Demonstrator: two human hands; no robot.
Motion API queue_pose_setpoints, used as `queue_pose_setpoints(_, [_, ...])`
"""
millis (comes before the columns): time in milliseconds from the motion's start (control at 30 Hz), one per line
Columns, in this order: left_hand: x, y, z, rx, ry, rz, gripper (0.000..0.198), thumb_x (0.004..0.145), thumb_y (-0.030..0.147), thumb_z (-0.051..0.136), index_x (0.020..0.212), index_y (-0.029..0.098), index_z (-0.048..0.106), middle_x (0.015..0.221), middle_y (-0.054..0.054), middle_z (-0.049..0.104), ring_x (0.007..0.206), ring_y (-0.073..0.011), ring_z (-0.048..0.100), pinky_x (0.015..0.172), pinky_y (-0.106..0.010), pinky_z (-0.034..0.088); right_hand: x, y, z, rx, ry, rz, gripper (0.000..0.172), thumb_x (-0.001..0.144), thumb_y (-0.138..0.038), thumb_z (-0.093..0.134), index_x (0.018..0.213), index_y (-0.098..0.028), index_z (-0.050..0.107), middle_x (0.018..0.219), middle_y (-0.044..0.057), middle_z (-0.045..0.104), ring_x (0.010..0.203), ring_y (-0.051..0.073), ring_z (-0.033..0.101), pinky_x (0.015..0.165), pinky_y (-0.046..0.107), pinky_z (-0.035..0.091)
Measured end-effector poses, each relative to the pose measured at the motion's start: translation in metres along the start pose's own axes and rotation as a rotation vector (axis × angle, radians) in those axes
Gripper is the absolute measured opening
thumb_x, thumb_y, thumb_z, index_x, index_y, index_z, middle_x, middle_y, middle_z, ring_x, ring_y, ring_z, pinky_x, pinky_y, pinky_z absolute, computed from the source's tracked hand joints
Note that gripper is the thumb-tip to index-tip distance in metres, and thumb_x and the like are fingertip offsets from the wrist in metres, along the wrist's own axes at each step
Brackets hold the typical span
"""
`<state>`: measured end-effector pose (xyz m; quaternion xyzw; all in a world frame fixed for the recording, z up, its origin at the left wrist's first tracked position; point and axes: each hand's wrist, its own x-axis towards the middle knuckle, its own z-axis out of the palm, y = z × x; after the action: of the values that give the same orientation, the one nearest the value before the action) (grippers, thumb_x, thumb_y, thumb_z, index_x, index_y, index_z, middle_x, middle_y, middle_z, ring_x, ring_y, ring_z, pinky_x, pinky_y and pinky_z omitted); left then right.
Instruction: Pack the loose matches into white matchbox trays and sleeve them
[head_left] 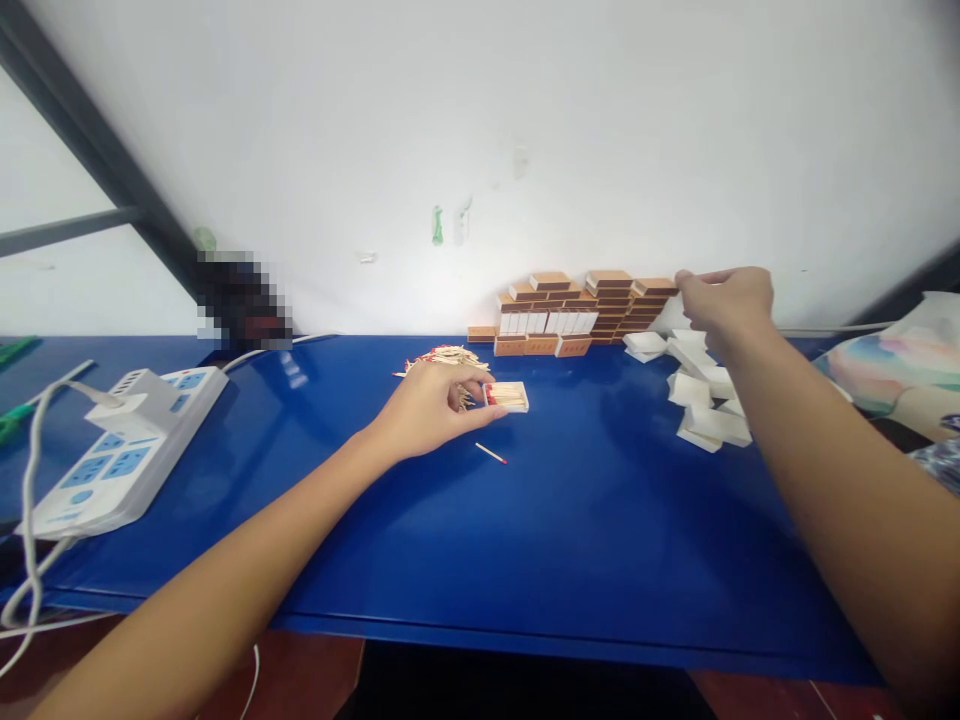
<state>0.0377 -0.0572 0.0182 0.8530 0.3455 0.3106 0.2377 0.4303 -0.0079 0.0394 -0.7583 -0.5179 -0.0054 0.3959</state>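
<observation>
Left hand (442,408) grips a small white tray (525,405) of matches (505,394) over the blue bench (570,540); right hand (727,300) reaches the stacked matchboxes (610,280), whether grasping one I cannot tell; their front print is too small to read

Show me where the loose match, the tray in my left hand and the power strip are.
Loose match (491,454): head view, middle of its stick.
Tray (526,400): head view, its right-end wall.
Power strip (126,461): head view, a blue socket.

Head view looks forward, down across the table (570,540).
</observation>
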Motion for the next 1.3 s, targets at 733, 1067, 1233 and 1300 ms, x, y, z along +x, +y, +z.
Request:
queue_pose_setpoints(733, [0.0,0.003,0.003,0.007,0.152,0.057,0.034,0.083,0.042,0.084,0.109,0.02,0.08,0.078,0.0,0.077,0.053,-0.0078,0.057,0.055,-0.022,0.047,-0.154,-0.082,0.007,0.743,-0.528,0.192,0.034,0.093,-0.048,0.07,0.075,-0.021,0.058,0.064,-0.001,0.05,0.052,0.01,0.043,0.041,0.023,0.029])
queue_pose_setpoints(1067, [0.001,0.0,0.003,-0.055,0.162,0.045,0.038,0.082,0.043,0.085,0.11,0.019,0.079,0.093,-0.005,0.08,0.058,-0.009,0.061,0.059,-0.024,0.053,-0.153,-0.079,0.002,0.797,-0.618,0.137,0.035,0.093,-0.05,0.067,0.075,-0.022,0.055,0.07,-0.001,0.051,0.054,0.01,0.045,0.039,0.021,0.033])
queue_pose_setpoints(1233, [0.0,0.002,0.004,-0.079,0.161,0.023,0.037,0.082,0.042,0.085,0.11,0.018,0.079,0.091,-0.005,0.08,0.06,-0.0099,0.063,0.06,-0.024,0.053,-0.155,-0.078,0.005,0.757,-0.612,0.109,0.034,0.096,-0.05,0.064,0.077,-0.022,0.056,0.069,0.0,0.055,0.053,0.011,0.049,0.04,0.023,0.036])
queue_pose_setpoints(1300, [0.0,0.002,0.005,-0.093,0.158,0.019,0.037,0.082,0.04,0.085,0.111,0.018,0.078,0.095,-0.005,0.081,0.061,-0.0096,0.063,0.06,-0.024,0.053,-0.155,-0.077,0.007,0.746,-0.599,0.11,0.034,0.096,-0.049,0.064,0.077,-0.022,0.056,0.068,-0.001,0.055,0.052,0.011,0.048,0.04,0.023,0.036])
